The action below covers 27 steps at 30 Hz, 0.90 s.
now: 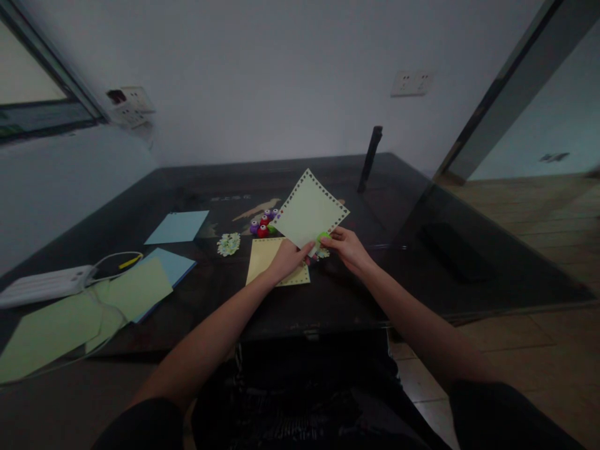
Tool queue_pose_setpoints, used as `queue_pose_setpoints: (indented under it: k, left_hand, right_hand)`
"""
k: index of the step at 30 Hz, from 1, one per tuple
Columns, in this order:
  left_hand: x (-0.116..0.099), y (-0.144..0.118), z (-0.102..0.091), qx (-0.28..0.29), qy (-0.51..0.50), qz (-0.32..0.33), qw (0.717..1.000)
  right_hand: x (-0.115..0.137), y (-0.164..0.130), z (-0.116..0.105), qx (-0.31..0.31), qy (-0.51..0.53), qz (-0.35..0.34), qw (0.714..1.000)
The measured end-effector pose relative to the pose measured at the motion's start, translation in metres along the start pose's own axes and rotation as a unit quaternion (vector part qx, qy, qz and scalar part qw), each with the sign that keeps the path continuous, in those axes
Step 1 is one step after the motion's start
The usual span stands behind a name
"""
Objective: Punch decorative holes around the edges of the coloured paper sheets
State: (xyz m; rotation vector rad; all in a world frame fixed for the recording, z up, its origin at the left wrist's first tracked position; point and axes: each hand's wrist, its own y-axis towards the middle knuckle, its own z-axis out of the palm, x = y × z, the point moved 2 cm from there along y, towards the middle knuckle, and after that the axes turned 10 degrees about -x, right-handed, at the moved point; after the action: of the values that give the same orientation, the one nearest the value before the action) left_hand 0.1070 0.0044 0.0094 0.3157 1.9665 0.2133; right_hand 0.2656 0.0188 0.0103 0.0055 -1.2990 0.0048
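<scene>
My left hand (287, 257) pinches the lower corner of a pale green paper sheet (309, 211) whose edges carry rows of punched holes; the sheet is lifted and tilted above the dark table (328, 300). My right hand (345, 245) grips a small green hole punch (322, 237) set on that same corner. A yellow sheet (265, 253) with a punched lower edge lies flat under my left hand. Small purple and red punches (262, 225) sit in a cluster just left of the lifted sheet. A little pile of punched paper bits (229, 244) lies further left.
Blue sheets (178, 226) and green sheets (134, 289) lie on the table's left side. A white power strip (44, 284) with cables sits at the left edge. A dark upright object (370, 159) stands at the back right. Wall sockets (412, 82) are behind.
</scene>
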Motion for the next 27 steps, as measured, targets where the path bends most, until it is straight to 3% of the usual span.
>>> queue_pose_setpoints:
  k: [11, 18, 27]
  left_hand:
    - [-0.001, 0.000, -0.002, -0.003, 0.011, -0.017, 1.000]
    - [0.002, 0.002, -0.004, -0.012, 0.022, -0.009, 1.000]
    - [-0.012, 0.002, -0.010, -0.048, 0.014, -0.039, 0.998]
  right_hand:
    - [0.001, 0.000, 0.001, -0.003, -0.016, 0.008, 1.000]
    - [0.003, -0.003, 0.002, 0.043, -0.048, 0.016, 0.998]
    - [0.007, -0.001, -0.002, 0.054, -0.067, 0.037, 0.996]
